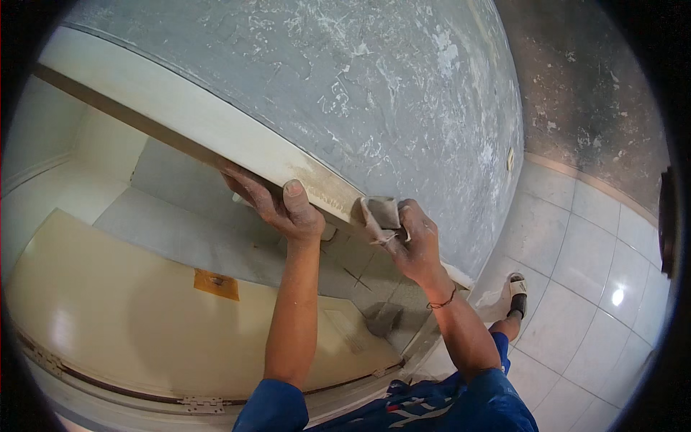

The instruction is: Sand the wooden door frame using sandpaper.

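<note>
A cream-painted door frame (194, 108) runs slantwise from the upper left down to the lower right. My left hand (291, 210) is closed around its edge, the thumb on the outer face and the fingers behind, partly hidden. Farther right along the same board, my right hand (419, 248) pinches a folded piece of sandpaper (381, 213) against the frame. Next to the sandpaper, the paint looks scuffed and brownish. Both hands are dusty, and a thin dark band circles the right wrist.
Rough grey plaster wall (403, 101) borders the frame. A cream door (137, 309) with an orange-brown patch (216, 284) and a metal hinge (204, 405) stands on the lower left. Tiled floor (576, 288) lies to the right, with my sandalled foot (517, 285) on it.
</note>
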A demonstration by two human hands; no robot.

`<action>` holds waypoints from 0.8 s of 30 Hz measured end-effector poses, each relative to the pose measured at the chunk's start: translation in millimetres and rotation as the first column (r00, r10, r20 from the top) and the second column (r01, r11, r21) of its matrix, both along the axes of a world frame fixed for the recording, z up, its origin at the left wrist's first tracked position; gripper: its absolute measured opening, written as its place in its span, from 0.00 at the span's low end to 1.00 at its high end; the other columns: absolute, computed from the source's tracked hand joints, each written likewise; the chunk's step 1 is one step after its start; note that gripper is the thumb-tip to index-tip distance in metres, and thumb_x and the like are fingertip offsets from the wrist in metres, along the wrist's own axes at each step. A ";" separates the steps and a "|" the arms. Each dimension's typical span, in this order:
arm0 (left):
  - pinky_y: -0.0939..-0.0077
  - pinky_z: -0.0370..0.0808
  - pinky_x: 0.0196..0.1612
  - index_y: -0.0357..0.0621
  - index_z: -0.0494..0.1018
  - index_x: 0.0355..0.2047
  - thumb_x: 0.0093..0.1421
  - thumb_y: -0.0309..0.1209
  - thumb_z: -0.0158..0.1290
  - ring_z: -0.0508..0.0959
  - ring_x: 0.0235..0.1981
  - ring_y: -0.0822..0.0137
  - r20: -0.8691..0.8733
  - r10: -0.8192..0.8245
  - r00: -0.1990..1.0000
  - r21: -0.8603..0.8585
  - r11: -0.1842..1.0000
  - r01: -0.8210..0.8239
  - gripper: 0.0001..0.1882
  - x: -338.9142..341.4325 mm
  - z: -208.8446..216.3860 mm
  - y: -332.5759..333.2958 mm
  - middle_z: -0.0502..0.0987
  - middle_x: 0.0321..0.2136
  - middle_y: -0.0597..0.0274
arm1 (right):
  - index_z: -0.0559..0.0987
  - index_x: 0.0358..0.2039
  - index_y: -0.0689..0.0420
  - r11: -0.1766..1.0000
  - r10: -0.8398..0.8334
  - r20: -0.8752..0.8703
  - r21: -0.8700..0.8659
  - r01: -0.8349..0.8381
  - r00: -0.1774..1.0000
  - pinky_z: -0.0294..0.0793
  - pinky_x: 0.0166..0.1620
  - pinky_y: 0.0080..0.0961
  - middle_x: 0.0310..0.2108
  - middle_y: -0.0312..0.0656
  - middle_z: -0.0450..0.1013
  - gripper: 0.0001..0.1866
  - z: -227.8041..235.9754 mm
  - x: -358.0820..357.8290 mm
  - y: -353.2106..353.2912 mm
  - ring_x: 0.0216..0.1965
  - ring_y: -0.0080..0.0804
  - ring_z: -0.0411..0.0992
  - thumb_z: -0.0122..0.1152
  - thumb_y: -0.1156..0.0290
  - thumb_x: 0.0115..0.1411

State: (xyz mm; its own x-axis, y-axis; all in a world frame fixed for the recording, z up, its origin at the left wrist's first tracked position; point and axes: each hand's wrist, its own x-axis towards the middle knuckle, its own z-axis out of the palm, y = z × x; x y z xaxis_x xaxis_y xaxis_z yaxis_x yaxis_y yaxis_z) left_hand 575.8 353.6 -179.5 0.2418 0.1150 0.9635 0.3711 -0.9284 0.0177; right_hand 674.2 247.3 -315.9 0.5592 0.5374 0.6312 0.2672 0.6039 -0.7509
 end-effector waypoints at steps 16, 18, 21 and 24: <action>0.46 0.45 0.68 0.40 0.41 0.71 0.66 0.55 0.42 0.42 0.70 0.43 0.009 -0.159 0.987 0.028 0.987 0.159 0.45 -0.1 -2.0 9.8 0.41 0.70 0.41 | 0.72 0.31 0.62 0.996 -0.041 0.089 0.089 0.034 0.995 0.70 0.30 0.29 0.27 0.46 0.70 0.08 45.8 7.5 -4.6 0.24 0.44 0.70 0.61 0.85 0.51; 0.46 0.45 0.68 0.39 0.41 0.71 0.66 0.55 0.43 0.42 0.70 0.43 0.010 -0.147 0.989 0.047 0.988 0.147 0.45 -0.9 -2.0 9.5 0.41 0.70 0.41 | 0.72 0.30 0.62 0.997 -0.060 0.007 0.046 0.059 0.998 0.69 0.29 0.30 0.26 0.47 0.70 0.07 40.2 2.0 -5.6 0.24 0.45 0.70 0.63 0.81 0.55; 0.47 0.46 0.68 0.38 0.41 0.71 0.66 0.55 0.43 0.43 0.70 0.43 0.030 -0.150 0.988 0.030 0.988 0.149 0.45 -0.6 -2.9 8.2 0.42 0.69 0.38 | 0.72 0.37 0.65 0.993 -0.093 -0.015 0.074 0.094 0.996 0.70 0.33 0.37 0.32 0.52 0.69 0.11 37.1 -8.0 -5.2 0.31 0.49 0.69 0.63 0.80 0.55; 0.47 0.47 0.67 0.37 0.41 0.71 0.65 0.54 0.43 0.44 0.69 0.42 0.041 -0.121 0.992 0.017 0.993 0.121 0.45 0.8 -3.4 6.7 0.43 0.68 0.36 | 0.71 0.40 0.66 0.975 -0.221 0.040 0.042 0.220 0.974 0.68 0.36 0.42 0.33 0.52 0.67 0.13 40.8 -20.9 -1.2 0.33 0.50 0.66 0.63 0.80 0.54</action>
